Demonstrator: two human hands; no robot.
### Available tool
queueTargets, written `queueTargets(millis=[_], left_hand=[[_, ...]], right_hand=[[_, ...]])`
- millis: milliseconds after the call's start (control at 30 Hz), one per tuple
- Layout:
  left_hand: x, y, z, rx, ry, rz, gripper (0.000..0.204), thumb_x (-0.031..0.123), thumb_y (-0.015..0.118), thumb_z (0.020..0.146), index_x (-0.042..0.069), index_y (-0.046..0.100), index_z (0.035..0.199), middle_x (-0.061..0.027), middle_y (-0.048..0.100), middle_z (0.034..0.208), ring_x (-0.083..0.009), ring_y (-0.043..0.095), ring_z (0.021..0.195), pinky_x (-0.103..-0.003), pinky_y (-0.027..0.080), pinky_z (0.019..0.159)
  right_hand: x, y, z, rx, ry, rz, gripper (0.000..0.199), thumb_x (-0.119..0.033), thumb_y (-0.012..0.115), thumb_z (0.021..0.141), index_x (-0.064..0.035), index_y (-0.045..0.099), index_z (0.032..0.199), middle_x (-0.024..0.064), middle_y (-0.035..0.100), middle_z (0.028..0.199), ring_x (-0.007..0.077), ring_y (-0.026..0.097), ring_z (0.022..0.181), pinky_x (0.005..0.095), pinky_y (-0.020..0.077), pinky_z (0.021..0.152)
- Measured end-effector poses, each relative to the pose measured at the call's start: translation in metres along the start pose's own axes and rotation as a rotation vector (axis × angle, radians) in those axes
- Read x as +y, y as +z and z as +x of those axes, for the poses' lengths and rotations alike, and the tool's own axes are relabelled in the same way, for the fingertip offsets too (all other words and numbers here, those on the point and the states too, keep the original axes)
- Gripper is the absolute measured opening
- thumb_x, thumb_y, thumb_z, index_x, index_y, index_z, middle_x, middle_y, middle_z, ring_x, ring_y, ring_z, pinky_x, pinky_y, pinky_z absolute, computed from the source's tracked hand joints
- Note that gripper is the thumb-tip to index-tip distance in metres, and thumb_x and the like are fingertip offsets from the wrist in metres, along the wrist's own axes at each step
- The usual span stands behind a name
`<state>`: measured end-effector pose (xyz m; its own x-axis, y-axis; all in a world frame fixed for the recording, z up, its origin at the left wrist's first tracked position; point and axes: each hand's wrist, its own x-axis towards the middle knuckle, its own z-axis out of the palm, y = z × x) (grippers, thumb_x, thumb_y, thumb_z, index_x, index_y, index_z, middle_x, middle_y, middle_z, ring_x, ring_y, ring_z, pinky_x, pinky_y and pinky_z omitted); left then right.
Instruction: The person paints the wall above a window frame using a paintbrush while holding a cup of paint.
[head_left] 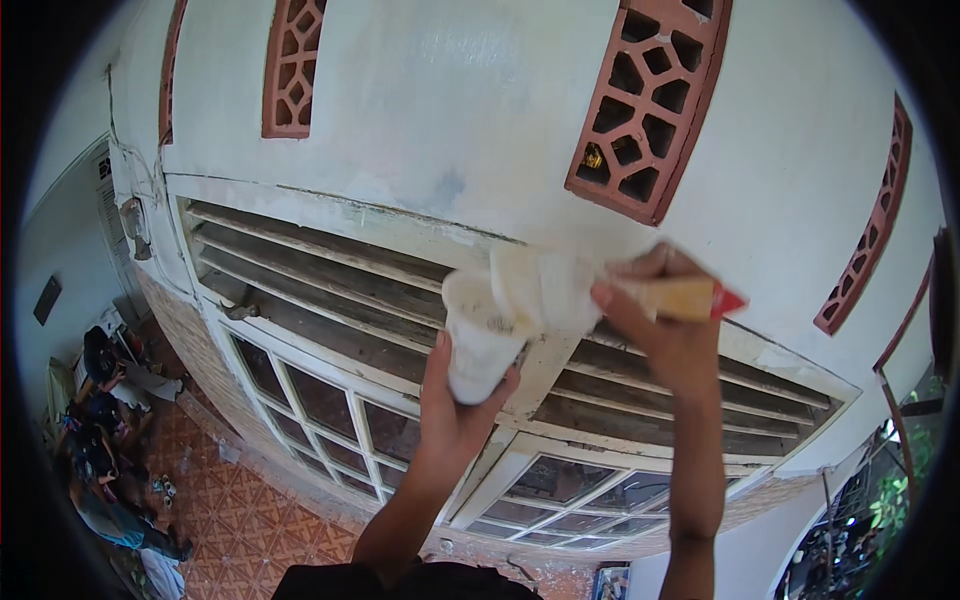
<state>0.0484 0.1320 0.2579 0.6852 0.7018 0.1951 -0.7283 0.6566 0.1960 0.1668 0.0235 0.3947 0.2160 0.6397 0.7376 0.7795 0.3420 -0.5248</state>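
Two grips: left hand (458, 428), a white cup (482, 352) smeared inside; right hand (668, 330), a brush (563, 290).

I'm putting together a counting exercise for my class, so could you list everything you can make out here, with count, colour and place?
Cup: 1, white, centre
Brush: 1, blurred whitish head, yellow handle with red end, right of centre
Wall: 1, whitish, upper half
Lattice vents: 4, reddish-brown, on the wall
Louvred openings: 2, off-white slats, across the middle
Windows: 2 groups of panes, white-framed, under the louvred openings
Tiled floor: 1, orange-brown, lower left
People: at least 2, exact number unclear, mostly dark clothing, lower left
Leaves: uncountable, green, right edge
Left hand: 1, bare, holding the cup
Right hand: 1, bare, holding the brush
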Motion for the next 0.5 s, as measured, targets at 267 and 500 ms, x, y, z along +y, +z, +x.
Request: queueTargets(millis=[267, 500], left_hand=[[0.026, 0.052, 0.043, -0.082, 0.3, 0.061, 0.038, 0.031, 0.055, 0.085, 0.008, 0.044, 0.113, -0.005, 0.05, 0.109, -0.0153, 0.05, 0.096, -0.033, 0.048, 0.077], [0.027, 0.012, 0.014, -0.009, 0.233, 0.039, 0.041, 0.035, 0.052, 0.086, 0.008, 0.043, 0.115, -0.0065, 0.051, 0.109, -0.0159, 0.051, 0.096, -0.034, 0.048, 0.073]], right_hand=[[-0.016, -0.005, 0.119, -0.17, -0.622, -0.584, 0.022, -0.014, 0.071, 0.07, -0.001, 0.063, 0.086, 0.0043, 0.063, 0.085, 0.0106, 0.058, 0.077, 0.0236, 0.0463, 0.071], [-0.074, -0.019, 0.18, 0.041, -0.758, -0.796, 0.017, -0.008, 0.062, 0.075, -0.0014, 0.06, 0.091, 0.0093, 0.061, 0.086, 0.0188, 0.058, 0.077, 0.0293, 0.0469, 0.069]])
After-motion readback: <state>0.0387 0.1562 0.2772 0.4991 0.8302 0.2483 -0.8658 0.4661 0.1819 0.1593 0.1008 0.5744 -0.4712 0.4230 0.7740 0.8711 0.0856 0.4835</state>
